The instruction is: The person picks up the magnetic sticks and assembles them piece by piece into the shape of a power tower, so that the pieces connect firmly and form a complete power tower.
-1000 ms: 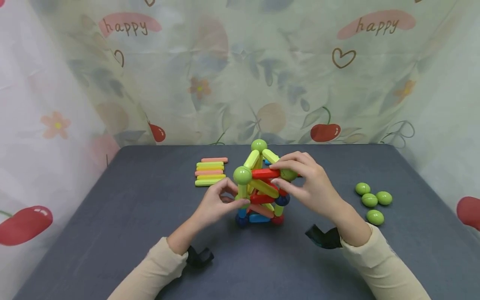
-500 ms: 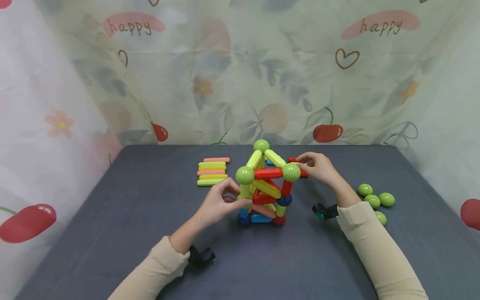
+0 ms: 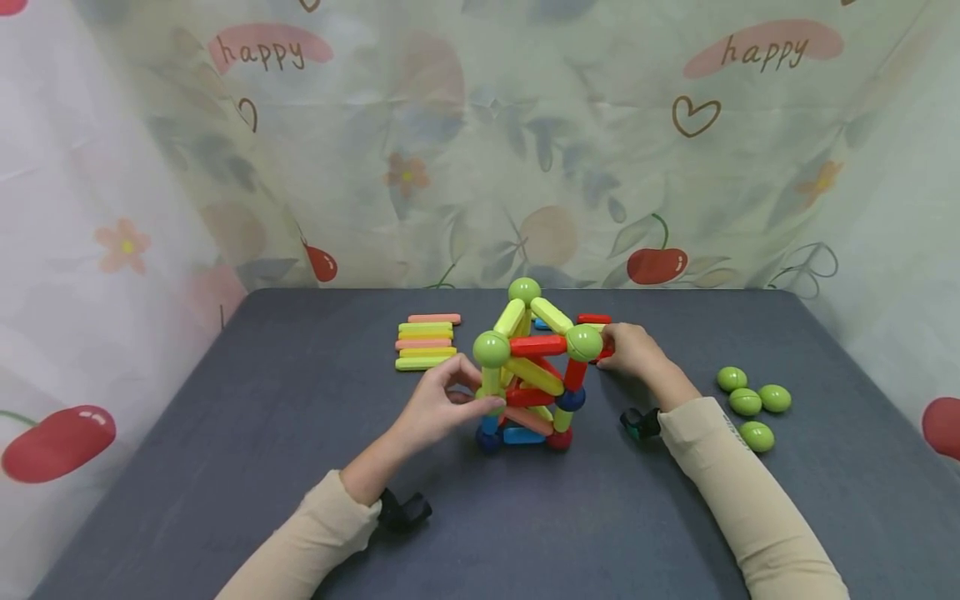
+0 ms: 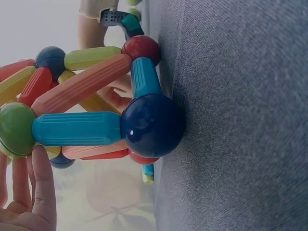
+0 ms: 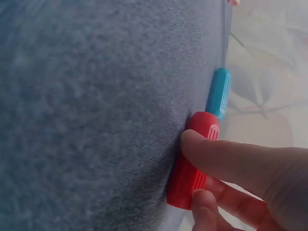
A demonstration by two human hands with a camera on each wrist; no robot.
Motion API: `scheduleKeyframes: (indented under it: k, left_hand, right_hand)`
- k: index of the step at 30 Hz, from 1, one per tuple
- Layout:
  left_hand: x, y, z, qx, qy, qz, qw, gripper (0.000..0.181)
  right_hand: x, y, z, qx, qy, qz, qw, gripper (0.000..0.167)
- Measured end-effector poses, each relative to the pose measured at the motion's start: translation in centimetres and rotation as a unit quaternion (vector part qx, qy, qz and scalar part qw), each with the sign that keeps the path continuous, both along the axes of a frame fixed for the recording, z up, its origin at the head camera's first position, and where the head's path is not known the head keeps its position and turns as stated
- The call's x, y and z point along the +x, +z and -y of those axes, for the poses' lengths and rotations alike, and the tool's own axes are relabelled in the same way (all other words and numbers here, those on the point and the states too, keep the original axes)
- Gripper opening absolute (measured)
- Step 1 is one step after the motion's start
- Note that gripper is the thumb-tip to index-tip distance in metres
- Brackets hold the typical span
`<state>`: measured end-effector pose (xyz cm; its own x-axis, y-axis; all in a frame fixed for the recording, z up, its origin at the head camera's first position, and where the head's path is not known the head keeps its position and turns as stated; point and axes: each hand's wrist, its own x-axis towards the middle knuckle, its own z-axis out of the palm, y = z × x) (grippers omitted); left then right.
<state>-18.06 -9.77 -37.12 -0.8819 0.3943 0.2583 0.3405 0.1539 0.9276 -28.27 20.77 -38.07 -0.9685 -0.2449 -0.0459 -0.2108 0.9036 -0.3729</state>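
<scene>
A tower of magnetic sticks and balls point(image 3: 536, 347) stands upright mid-table, with green balls on top and dark blue and red balls point(image 4: 141, 49) at its base. On its left side my left hand point(image 3: 437, 398) pinches a green ball point(image 4: 17, 129) at mid-height between thumb and fingers. Behind the tower's right side, my right hand point(image 3: 637, 357) holds a short red magnetic stick point(image 5: 192, 166) by its sides, low against the tabletop. A blue stick point(image 5: 219, 94) lies just beyond that red one. Part of the right hand's fingers is hidden in the head view.
Several pink, yellow and green sticks point(image 3: 425, 342) lie in a row at the back left. Another red stick point(image 3: 594, 318) lies behind the right hand. Several loose green balls point(image 3: 746, 402) sit on the right of the dark table point(image 3: 510, 533). A printed curtain hangs behind.
My right hand has left the tower's upper right green ball, moved back and right, then lowered onto a red stick among the loose ones. The left hand stays on its ball.
</scene>
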Motion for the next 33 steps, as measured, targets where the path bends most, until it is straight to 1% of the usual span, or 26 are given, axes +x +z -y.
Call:
scheduleKeyframes:
  k: [2, 4, 6, 8, 10, 12, 14, 16, 18, 19, 20, 22, 24, 26, 30, 33]
  left_hand:
    - [0.0, 0.0, 0.0, -0.001, 0.001, 0.001, 1.0, 0.022]
    - [-0.1, 0.0, 0.0, -0.001, 0.0, 0.002, 1.0, 0.022]
    - [-0.1, 0.0, 0.0, 0.002, -0.002, 0.001, 1.0, 0.022]
    - [-0.1, 0.0, 0.1, 0.006, -0.005, 0.001, 1.0, 0.022]
    - [0.0, 0.0, 0.1, 0.01, -0.006, -0.001, 0.9999, 0.022]
    - [0.0, 0.0, 0.1, 0.013, -0.007, -0.003, 0.9999, 0.021]
    - [0.0, 0.1, 0.2, 0.014, -0.006, -0.005, 0.9999, 0.021]
    - [0.0, 0.1, 0.2, 0.014, -0.006, -0.006, 0.9999, 0.021]
    - [0.0, 0.1, 0.2, 0.014, -0.007, -0.007, 0.9999, 0.021]
    - [0.0, 0.1, 0.2, 0.015, -0.008, -0.007, 0.9998, 0.021]
    - [-0.1, 0.0, 0.2, 0.015, -0.008, -0.007, 0.9998, 0.021]
    - [-0.1, 0.0, 0.2, 0.017, -0.009, -0.007, 0.9998, 0.021]
    - [-0.1, -0.1, 0.2, 0.019, -0.011, -0.008, 0.9997, 0.02]
    - [-0.2, -0.1, 0.2, 0.02, -0.011, -0.009, 0.9997, 0.02]
    - [-0.2, -0.2, 0.1, 0.021, -0.011, -0.009, 0.9997, 0.02]
    - [-0.1, -0.2, 0.1, 0.023, -0.011, -0.01, 0.9996, 0.021]
  right_hand:
    - [0.1, 0.1, 0.0, 0.005, 0.006, 0.01, 0.9999, 0.027]
    - [0.2, 0.2, -0.1, -0.011, 0.017, 0.006, 0.9998, 0.025]
    - [0.4, 0.8, -0.1, -0.055, 0.035, -0.006, 0.9978, 0.024]
    - [0.7, 1.8, -0.1, -0.113, 0.05, -0.021, 0.9921, 0.023]
    - [1.1, 3.4, 0.1, -0.176, 0.06, -0.033, 0.9819, 0.026]
    - [1.5, 5.3, 0.6, -0.23, 0.067, -0.047, 0.9698, 0.031]
    - [2.0, 7.2, 1.3, -0.278, 0.071, -0.06, 0.956, 0.034]
    - [2.5, 8.9, 2.0, -0.324, 0.079, -0.068, 0.9403, 0.034]
    - [2.9, 10.2, 2.8, -0.363, 0.094, -0.068, 0.9244, 0.034]
    - [3.0, 10.8, 3.2, -0.377, 0.103, -0.065, 0.9181, 0.034]
    - [3.1, 11.2, 3.6, -0.388, 0.113, -0.062, 0.9124, 0.034]
    - [3.2, 11.8, 4.3, -0.401, 0.133, -0.054, 0.9046, 0.034]
    - [3.1, 12.0, 4.9, -0.406, 0.15, -0.048, 0.9001, 0.033]
    - [3.0, 12.1, 5.4, -0.408, 0.161, -0.044, 0.8977, 0.033]
    - [2.6, 12.0, 5.9, -0.409, 0.167, -0.03, 0.8964, 0.033]
    - [2.5, 12.0, 6.1, -0.405, 0.168, -0.024, 0.8983, 0.033]
